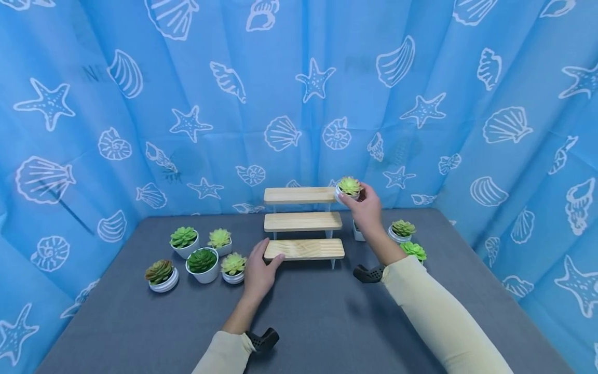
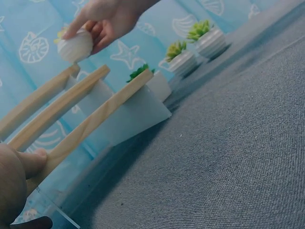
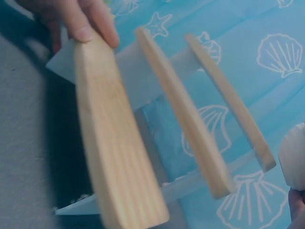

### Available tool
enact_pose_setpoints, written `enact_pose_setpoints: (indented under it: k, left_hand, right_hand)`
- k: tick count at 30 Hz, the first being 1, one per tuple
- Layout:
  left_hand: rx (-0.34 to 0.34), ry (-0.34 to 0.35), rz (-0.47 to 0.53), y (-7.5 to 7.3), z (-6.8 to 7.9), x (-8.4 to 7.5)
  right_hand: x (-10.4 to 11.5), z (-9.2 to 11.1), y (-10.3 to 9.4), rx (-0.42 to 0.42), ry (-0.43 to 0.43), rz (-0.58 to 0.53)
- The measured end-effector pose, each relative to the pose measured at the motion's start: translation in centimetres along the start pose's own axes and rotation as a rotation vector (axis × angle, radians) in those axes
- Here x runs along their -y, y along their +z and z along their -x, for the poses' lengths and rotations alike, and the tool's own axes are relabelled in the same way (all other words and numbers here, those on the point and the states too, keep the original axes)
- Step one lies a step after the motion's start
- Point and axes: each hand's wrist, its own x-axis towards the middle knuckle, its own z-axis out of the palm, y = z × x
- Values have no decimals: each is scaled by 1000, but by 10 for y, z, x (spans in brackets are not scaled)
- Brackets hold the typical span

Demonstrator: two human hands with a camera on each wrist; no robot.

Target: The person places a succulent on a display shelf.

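Note:
A three-tier display stand with wooden shelves [image 1: 302,222] and clear side panels stands near the back of the table. My left hand [image 1: 259,271] grips the left end of its lowest shelf [image 1: 308,249], thumb at the front edge. At the right end of the top shelf [image 1: 299,195], my right hand [image 1: 368,212] holds a small potted succulent [image 1: 349,186] with pale green leaves by its white ribbed pot [image 2: 75,46]. In the left wrist view, that pot is upright just over the shelf end.
Several potted succulents [image 1: 202,265] are grouped left of the stand. More stand to its right, including a light green one [image 1: 413,250] and a darker one [image 1: 402,228], partly behind my right arm. A blue shell-print curtain [image 1: 308,124] hangs behind the grey table [image 1: 317,322].

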Motion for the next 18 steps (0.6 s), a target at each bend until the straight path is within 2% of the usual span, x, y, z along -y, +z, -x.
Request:
enact_pose_setpoints:
  k: [11, 15, 18]
  left_hand:
    - [-10, 15, 30, 1, 1, -1]
    - [-16, 17, 44, 2, 1, 0]
    - [-25, 13, 48, 2, 1, 1]
  right_hand:
    - [13, -20, 19, 48, 4, -1]
    - [13, -22, 27, 71, 8, 34]
    - [13, -23, 32, 117, -5, 107]
